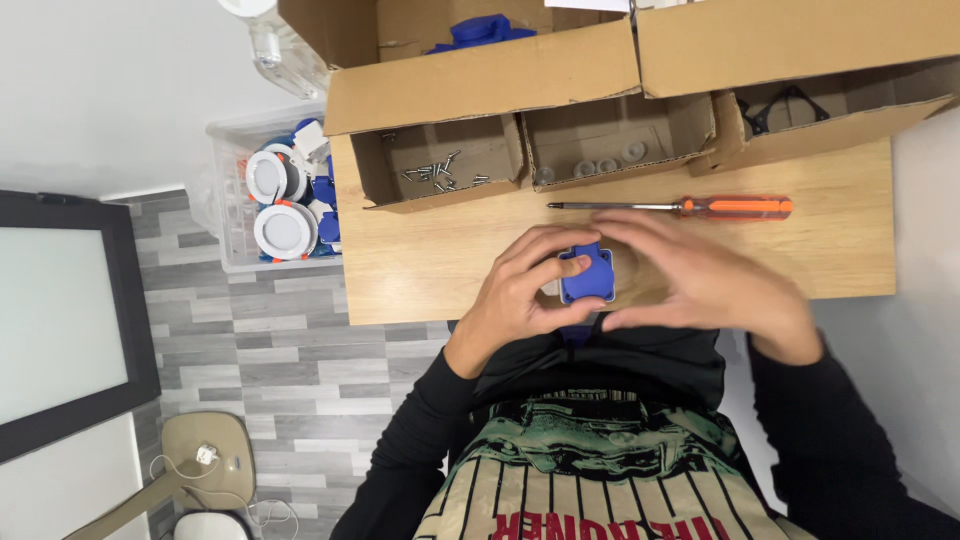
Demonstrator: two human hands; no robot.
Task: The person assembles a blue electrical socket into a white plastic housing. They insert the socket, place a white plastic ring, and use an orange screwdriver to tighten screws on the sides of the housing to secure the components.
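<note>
You held a small blue plastic part (587, 276) over the near edge of the counter (440, 270), just in front of your body. Your left hand (520, 290) pinched it from the left, fingers (545, 270) curled against its side, and your right hand (700, 285) closed round it from the right, fingers pressed to its top and lower edge. The orange-handled screwdriver (690, 207) lay untouched on the counter just beyond your hands, its tip pointing left, so any screw work looked not yet begun, as far as could be judged. Farther off, the open cardboard box of screws (440, 172) stood to the left, a box of small grey round pieces (600, 165) beside it, and a third box with black frames (790, 108) to the right. Down on the floor to the left sat a clear bin of white round lamps (285, 205). Your hands hid most of the blue part, so you could not tell from this view whether anything was already fitted into it. The right hand was blurred.
</note>
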